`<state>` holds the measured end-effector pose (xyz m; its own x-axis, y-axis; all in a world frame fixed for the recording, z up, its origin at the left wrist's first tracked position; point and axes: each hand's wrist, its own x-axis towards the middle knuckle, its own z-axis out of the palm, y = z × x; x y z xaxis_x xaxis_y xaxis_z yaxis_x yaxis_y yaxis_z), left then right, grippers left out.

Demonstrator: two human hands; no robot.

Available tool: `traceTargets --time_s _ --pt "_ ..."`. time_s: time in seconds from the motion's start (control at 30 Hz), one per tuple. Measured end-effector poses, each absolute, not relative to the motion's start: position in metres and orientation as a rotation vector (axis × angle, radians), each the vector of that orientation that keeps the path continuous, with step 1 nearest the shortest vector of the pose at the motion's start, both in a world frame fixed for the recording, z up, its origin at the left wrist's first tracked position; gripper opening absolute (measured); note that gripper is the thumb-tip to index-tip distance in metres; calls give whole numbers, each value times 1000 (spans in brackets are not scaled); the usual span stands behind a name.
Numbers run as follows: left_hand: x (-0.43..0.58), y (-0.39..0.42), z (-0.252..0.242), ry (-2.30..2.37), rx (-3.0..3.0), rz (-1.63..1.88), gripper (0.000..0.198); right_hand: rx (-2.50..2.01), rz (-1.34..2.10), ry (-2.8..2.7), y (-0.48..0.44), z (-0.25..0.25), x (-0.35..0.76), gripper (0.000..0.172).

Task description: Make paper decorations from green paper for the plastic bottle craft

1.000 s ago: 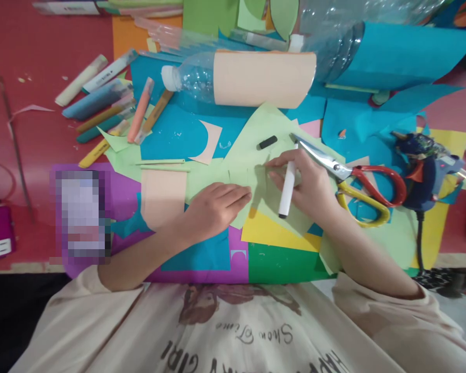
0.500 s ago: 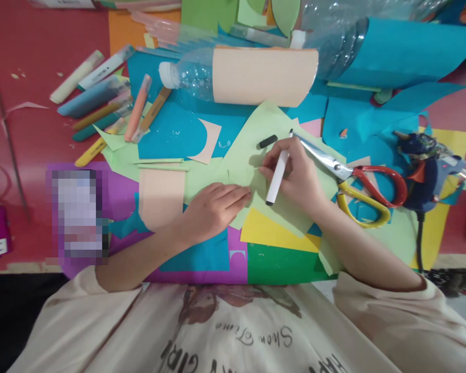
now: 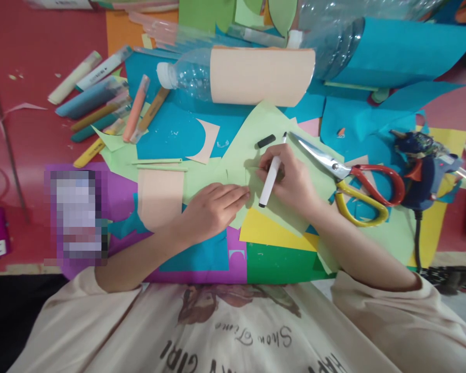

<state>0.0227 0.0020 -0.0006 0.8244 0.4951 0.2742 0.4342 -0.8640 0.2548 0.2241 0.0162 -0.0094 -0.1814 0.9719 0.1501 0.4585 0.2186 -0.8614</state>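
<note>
My right hand is closed around a white marker. The marker slants across the fingers, its narrow black tip pointing away from me and its black end towards me. Just beyond the fingers lies a black marker cap on the light green paper. My left hand rests flat with fingers stretched out, pressing on the light green paper. Beside the right hand lie scissors with one red and one yellow handle, blades pointing left. What the curled right fingertips touch is partly hidden.
A clear bottle wrapped in peach paper lies beyond the hands, with a blue-wrapped bottle to its right. Several markers lie at left near a blurred phone. A glue gun with its cord is at right.
My right hand and the marker have shifted slightly left, and the marker's tip has moved off the scissors' blade tip. The left hand stays in place.
</note>
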Motion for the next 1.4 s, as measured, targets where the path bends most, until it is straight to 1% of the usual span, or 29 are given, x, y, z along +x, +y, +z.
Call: traceTargets --time_s 0.2,0.4,0.63,0.8,1.0,1.27,1.4 --pt "23 2 -1 727 2843 520 25 -1317 894 -1769 16 -11 226 14" --pt "22 2 -1 728 2844 484 28 -1315 917 -1753 16 -11 226 13" --pt "22 2 0 740 2806 508 27 -1323 906 -1765 16 -13 226 10" --pt "21 4 0 755 2729 604 20 -1327 922 -1754 16 -13 226 11" --pt "22 5 -3 806 2730 578 21 -1326 934 -1740 16 -13 226 12" --pt "23 8 -3 860 2789 592 15 -1313 922 -1736 15 -15 226 13" --pt "22 8 -3 839 2783 594 17 -1303 908 -1728 15 -16 225 12"
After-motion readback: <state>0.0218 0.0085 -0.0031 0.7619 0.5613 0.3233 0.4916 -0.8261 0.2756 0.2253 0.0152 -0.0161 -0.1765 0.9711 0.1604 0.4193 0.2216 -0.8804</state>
